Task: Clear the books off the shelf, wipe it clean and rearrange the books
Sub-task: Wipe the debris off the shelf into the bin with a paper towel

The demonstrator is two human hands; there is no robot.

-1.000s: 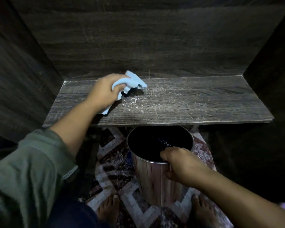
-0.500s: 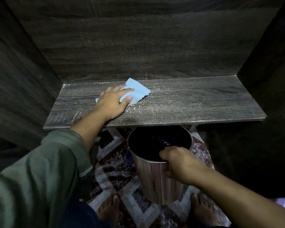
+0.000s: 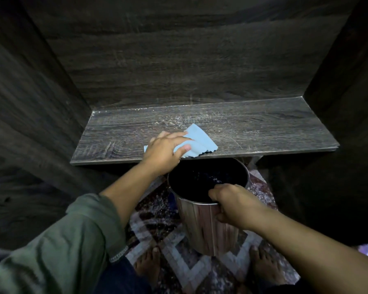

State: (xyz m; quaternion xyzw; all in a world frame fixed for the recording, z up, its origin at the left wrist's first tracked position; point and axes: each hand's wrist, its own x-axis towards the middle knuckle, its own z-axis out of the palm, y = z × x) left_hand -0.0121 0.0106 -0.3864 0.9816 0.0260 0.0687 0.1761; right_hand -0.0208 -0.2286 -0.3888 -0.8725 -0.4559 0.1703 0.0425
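A dark wood-grain shelf (image 3: 253, 132) runs across the middle of the view, with no books on it and pale dust specks near its back centre. My left hand (image 3: 164, 151) presses a light blue cloth (image 3: 198, 141) flat on the shelf at its front edge. The cloth's corner hangs just over the edge. Directly below that edge is a round bin (image 3: 202, 225) with a wood-pattern side and a dark inside. My right hand (image 3: 232, 202) grips its near rim and holds it up under the shelf.
Dark wooden side walls (image 3: 30, 107) and a back panel (image 3: 179, 60) close in the shelf. Below lies a patterned rug (image 3: 157, 230) sprinkled with pale specks, with my bare feet (image 3: 149, 264) on it.
My left hand has dragged the cloth from the back of the shelf forward and right to the front edge above the bin. The dust pile near the cloth is gone. My right hand keeps holding the bin.
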